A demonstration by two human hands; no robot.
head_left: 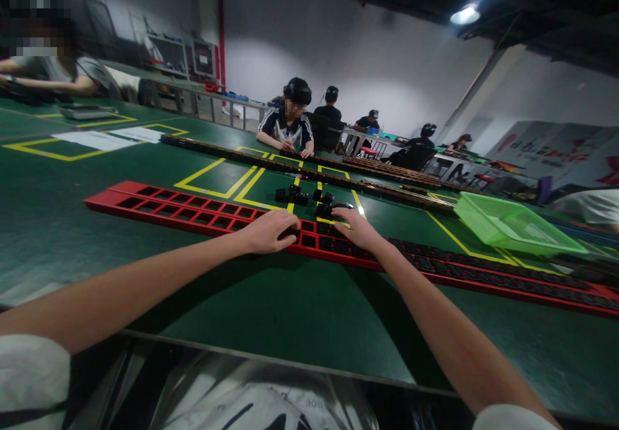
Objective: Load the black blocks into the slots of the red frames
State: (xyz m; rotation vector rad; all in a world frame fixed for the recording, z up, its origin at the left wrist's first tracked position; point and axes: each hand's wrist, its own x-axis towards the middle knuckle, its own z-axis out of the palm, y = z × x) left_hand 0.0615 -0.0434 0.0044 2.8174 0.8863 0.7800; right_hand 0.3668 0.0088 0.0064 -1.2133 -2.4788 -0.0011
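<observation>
A long red tray (164,205) with rows of square slots lies across the green table in front of me. Its left slots show bare, while small black parts (425,262) fill the right ones. My left hand (271,231) rests over the tray's middle, fingers curled down around a small black part (291,231), mostly hidden. To its right, my right hand (360,230) has thumb and forefinger apart, the fingertips at a loose black part (325,211) just behind the tray. More loose black parts (293,194) lie in a cluster beyond my left hand.
A green plastic basket (512,224) stands behind the tray at right. Long dark strips (232,154) cross the table farther back. Yellow tape outlines (207,188) and white papers (104,140) are on the tabletop. A person (290,120) works opposite; others sit farther away.
</observation>
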